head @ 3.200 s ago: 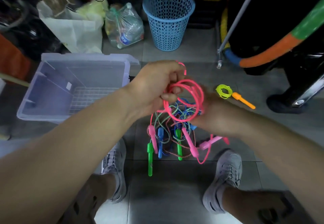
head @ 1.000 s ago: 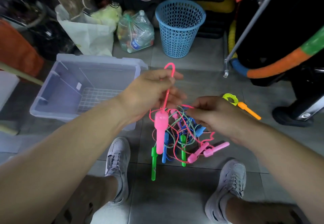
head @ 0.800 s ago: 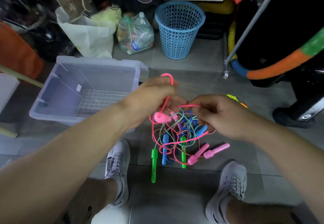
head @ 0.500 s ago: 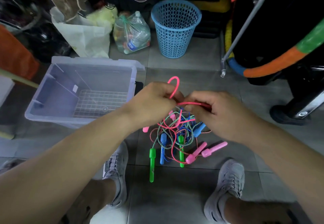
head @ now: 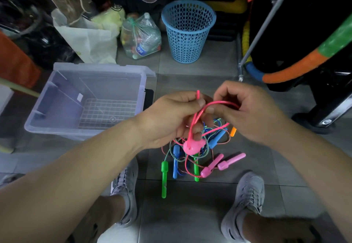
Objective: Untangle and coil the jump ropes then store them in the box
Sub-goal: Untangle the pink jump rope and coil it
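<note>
A thin pink plastic jump rope cord is being pinched between the thumb and fingers of the left hand and is being gripped by the curled fingers of the right hand. Both hands are being held close together above the grey tiled floor. A loop of the cord is being arched between the two hands, and its short end is being left sticking up above the left thumb. A round-ended pink plastic handle is being dangled from the cord just below the left hand. Beneath it, a tangled heap of jump ropes with green, blue and pink plastic handles and braided cords is being left lying on the floor, near the person's grey shoes. The translucent lilac plastic storage box is being kept open on the floor left of the heap, apart from it, with a white wire grid lying on its bottom.
</note>
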Motion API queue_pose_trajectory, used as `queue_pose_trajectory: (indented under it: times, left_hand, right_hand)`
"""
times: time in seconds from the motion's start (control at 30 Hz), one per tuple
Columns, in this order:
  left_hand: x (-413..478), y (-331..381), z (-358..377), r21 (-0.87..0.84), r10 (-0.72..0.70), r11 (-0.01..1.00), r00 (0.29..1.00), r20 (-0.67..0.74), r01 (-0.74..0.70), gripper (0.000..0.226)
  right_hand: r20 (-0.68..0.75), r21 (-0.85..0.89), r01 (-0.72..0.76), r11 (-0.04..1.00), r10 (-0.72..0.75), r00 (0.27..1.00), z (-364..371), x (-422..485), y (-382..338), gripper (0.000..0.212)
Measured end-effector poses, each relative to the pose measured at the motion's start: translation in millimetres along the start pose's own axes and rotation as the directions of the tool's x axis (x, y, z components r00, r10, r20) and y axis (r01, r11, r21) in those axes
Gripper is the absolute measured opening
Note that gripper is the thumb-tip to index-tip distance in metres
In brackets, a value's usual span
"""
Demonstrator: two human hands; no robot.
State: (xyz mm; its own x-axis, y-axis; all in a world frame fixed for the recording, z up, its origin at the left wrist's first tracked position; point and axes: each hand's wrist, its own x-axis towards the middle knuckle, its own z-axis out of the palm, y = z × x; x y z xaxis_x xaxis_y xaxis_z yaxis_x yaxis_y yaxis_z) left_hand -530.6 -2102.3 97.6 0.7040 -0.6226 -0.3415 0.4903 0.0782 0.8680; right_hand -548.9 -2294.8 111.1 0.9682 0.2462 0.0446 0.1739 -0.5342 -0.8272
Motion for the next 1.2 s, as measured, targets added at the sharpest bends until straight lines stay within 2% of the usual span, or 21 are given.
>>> queue_pose_trajectory:
  times: [0.13, 0.27, 0.33, 0.4, 0.5, 0.53, 0.6, 0.67, 0.77, 0.8, 0.87, 0.93, 1.0, 1.07, 1.13, 1.2]
  left_hand:
    - [-1.7, 2.4, -5.3, -0.087, -0.073, 0.992, 0.986, 0.153, 0.087, 0.020]
    - [-3.3, 9.1, -8.5, 0.078, -0.144, 0.988, 0.970, 0.196, 0.131, 0.037]
    - [-4.9, 14.2, -8.2, 0.110, -0.195, 0.979, 0.956, 0.219, 0.174, 0.045]
    - [-5.9, 19.0, -11.5, 0.032, -0.214, 0.976, 0.940, 0.266, 0.214, 0.049]
    - [-8.6, 26.3, -15.6, -0.175, -0.183, 0.949, 0.909, 0.375, 0.263, 0.053]
    - [-9.4, 28.2, -15.6, -0.248, -0.151, 0.932, 0.906, 0.396, 0.263, 0.053]
    - [-9.5, 30.9, -14.9, -0.396, -0.053, 0.890, 0.915, 0.401, 0.225, 0.055]
    - [-5.9, 33.2, -15.9, -0.542, 0.060, 0.828, 0.939, 0.339, 0.143, 0.053]
    - [0.9, 37.7, -23.1, -0.617, 0.165, 0.785, 0.976, 0.140, -0.045, 0.040]
    - [2.2, 39.7, -25.2, -0.594, 0.188, 0.797, 0.980, 0.067, -0.112, 0.037]
    - [4.7, 41.3, -30.1, -0.534, 0.224, 0.817, 0.973, -0.054, -0.218, 0.033]
    - [6.5, 41.1, -37.0, -0.457, 0.252, 0.839, 0.955, -0.156, -0.296, 0.032]
    - [6.2, 41.7, -42.5, -0.337, 0.259, 0.880, 0.933, -0.249, -0.335, 0.034]
    - [3.9, 40.3, -40.6, -0.170, 0.256, 0.934, 0.919, -0.301, -0.315, 0.032]
    - [1.2, 32.7, -31.4, 0.012, 0.259, 0.964, 0.922, -0.287, -0.267, 0.025]
    - [-2.5, 21.0, -19.4, 0.191, 0.209, 0.967, 0.958, -0.197, -0.172, 0.022]
  right_hand:
    - [-0.131, -0.008, -0.015, 1.000, 0.014, 0.991, -7.4, 2.3, 2.3, 0.027]
    - [-0.209, -0.092, 0.009, 0.996, -0.028, 0.978, -18.1, 2.6, 3.8, 0.033]
    - [-0.189, -0.115, 0.004, 0.993, -0.026, 0.982, -23.7, 3.9, 8.9, 0.023]
    - [-0.147, -0.093, -0.056, 0.994, 0.042, 0.988, -27.2, 5.7, 18.9, 0.010]
    - [-0.107, -0.085, -0.133, 0.987, 0.124, 0.987, -23.5, 7.2, 29.1, 0.008]
    - [-0.100, -0.131, -0.167, 0.977, 0.154, 0.983, -20.7, 8.1, 31.2, 0.021]
    - [-0.063, -0.148, -0.318, 0.937, 0.312, 0.948, -14.4, 9.5, 28.9, 0.048]
    - [0.013, -0.042, -0.489, 0.871, 0.490, 0.871, -7.3, 9.7, 27.3, 0.056]
    - [0.173, 0.070, -0.565, 0.822, 0.548, 0.818, 2.5, 5.1, 26.5, 0.047]
    - [0.254, 0.133, -0.576, 0.806, 0.534, 0.806, 5.1, 2.4, 24.9, 0.042]
    - [0.458, 0.302, -0.634, 0.712, 0.475, 0.752, 9.3, -2.5, 14.2, 0.032]
    - [0.592, 0.352, -0.654, 0.670, 0.381, 0.710, 9.9, -5.8, 1.4, 0.027]
    - [0.586, 0.327, -0.610, 0.722, 0.351, 0.730, 9.7, -6.0, -5.5, 0.029]
    - [0.508, 0.226, -0.486, 0.844, 0.323, 0.798, 7.6, -4.4, -6.2, 0.033]
    - [0.478, 0.092, -0.289, 0.953, 0.212, 0.852, 5.0, -5.0, -7.1, 0.028]
    - [0.483, 0.085, -0.191, 0.978, 0.127, 0.866, 1.2, -7.7, -8.0, 0.016]
